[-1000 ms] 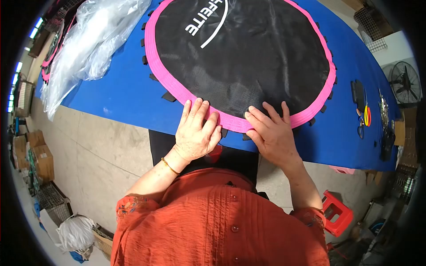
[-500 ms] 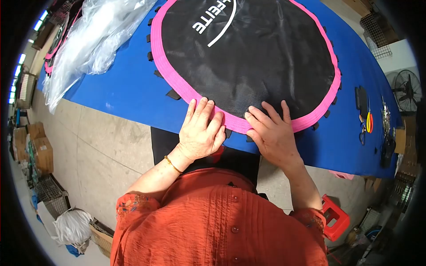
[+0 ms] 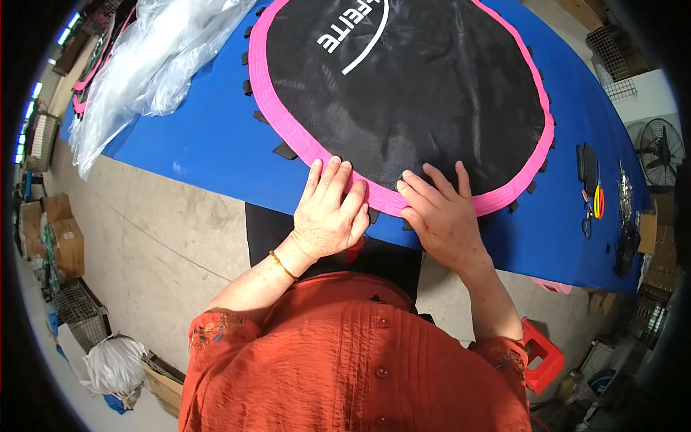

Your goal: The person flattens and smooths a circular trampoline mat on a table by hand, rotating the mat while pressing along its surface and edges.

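A round black trampoline mat (image 3: 403, 108) with a pink border and white lettering lies on the blue table, its far part cut off by the top of the view. Black fabric loops (image 3: 285, 150) stick out around its rim. My left hand (image 3: 330, 209) rests on the near pink border, fingers stretched out over it. To its right, my right hand (image 3: 443, 216) lies with spread fingers across the border and onto the black fabric. Both thumbs point inward near the edge. The mat's underside is hidden.
Clear plastic sheeting (image 3: 155, 61) drapes over the table's left side. Scissors with orange and yellow handles (image 3: 599, 200) and dark tools lie on the right. A red plastic stool (image 3: 543, 356) stands on the floor at lower right. Cardboard boxes (image 3: 66, 241) stand along the left.
The view has tilted very slightly. Both hands keep nearly the same places on the mat's near edge.
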The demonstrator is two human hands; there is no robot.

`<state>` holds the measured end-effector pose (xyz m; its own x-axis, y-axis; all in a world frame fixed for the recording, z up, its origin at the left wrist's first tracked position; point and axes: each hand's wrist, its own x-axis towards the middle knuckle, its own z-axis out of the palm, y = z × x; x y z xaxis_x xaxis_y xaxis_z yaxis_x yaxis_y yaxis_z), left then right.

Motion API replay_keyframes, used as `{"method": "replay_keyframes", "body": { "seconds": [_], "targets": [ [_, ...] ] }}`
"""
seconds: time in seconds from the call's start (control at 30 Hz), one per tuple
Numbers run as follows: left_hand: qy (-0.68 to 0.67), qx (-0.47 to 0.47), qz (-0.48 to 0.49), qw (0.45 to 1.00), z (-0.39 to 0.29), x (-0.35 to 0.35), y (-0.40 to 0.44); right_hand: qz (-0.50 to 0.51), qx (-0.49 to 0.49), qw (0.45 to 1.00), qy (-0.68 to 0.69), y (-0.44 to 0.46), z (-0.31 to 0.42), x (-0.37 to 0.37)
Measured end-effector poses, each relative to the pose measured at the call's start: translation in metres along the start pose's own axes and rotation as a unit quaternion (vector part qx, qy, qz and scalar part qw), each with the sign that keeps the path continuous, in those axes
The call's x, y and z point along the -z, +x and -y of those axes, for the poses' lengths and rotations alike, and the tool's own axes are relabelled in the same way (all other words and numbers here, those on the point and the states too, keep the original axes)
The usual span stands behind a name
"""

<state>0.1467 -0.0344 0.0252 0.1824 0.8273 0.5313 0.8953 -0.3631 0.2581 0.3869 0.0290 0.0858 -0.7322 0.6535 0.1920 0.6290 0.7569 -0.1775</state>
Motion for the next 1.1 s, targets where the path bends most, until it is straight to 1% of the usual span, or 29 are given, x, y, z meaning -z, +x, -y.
{"method": "replay_keyframes", "body": {
  "seconds": [0.1, 0.17, 0.23, 0.3, 0.33, 0.4, 0.53, 0.6, 0.63, 0.7, 0.77, 0.83, 0.97, 1.1],
  "targets": [
    [0.004, -0.001, 0.003, 1.000, -0.001, -0.001, 0.000, 0.022, 0.016, 0.999, -0.031, 0.014, 0.010, -0.005],
    [0.005, -0.001, -0.001, 1.000, 0.000, 0.000, 0.000, -0.017, 0.028, 0.999, 0.010, 0.021, 0.013, -0.012],
    [0.005, -0.002, -0.001, 1.000, 0.001, 0.000, 0.000, -0.025, 0.035, 0.999, 0.011, 0.021, 0.012, -0.013],
    [0.003, -0.001, -0.001, 1.000, 0.001, 0.000, 0.000, 0.003, 0.031, 0.999, -0.028, 0.015, 0.009, -0.008],
    [0.001, -0.001, -0.001, 1.000, 0.000, 0.001, 0.001, 0.004, 0.033, 0.999, -0.029, 0.009, 0.006, -0.004],
    [-0.003, 0.001, -0.001, 1.000, -0.001, 0.001, 0.000, 0.013, -0.004, 1.000, -0.003, -0.002, 0.000, 0.001],
    [0.003, -0.003, -0.005, 1.000, -0.001, -0.001, -0.001, -0.005, 0.002, 1.000, 0.006, -0.002, 0.000, -0.003],
    [0.005, -0.005, -0.006, 1.000, 0.000, -0.003, -0.001, 0.010, 0.020, 0.999, -0.033, 0.013, 0.008, -0.008],
    [0.005, -0.005, -0.007, 1.000, 0.000, -0.003, -0.001, 0.008, 0.020, 0.999, -0.034, 0.017, 0.010, -0.013],
    [0.008, -0.005, -0.010, 1.000, 0.002, -0.002, -0.002, -0.030, 0.038, 0.999, 0.002, 0.023, 0.012, -0.021],
    [0.006, -0.007, -0.010, 1.000, 0.001, -0.002, -0.001, -0.030, 0.038, 0.999, 0.006, 0.021, 0.013, -0.020],
    [0.004, -0.005, -0.013, 1.000, 0.001, -0.001, -0.001, 0.000, 0.024, 1.000, -0.018, 0.016, 0.011, -0.014],
    [0.001, -0.006, -0.019, 1.000, 0.000, -0.001, 0.000, 0.024, 0.007, 0.999, -0.023, 0.013, 0.011, -0.007],
    [0.002, -0.009, -0.020, 1.000, 0.000, -0.002, 0.000, -0.014, 0.027, 0.999, -0.010, 0.030, 0.008, -0.021]
  ]
}}
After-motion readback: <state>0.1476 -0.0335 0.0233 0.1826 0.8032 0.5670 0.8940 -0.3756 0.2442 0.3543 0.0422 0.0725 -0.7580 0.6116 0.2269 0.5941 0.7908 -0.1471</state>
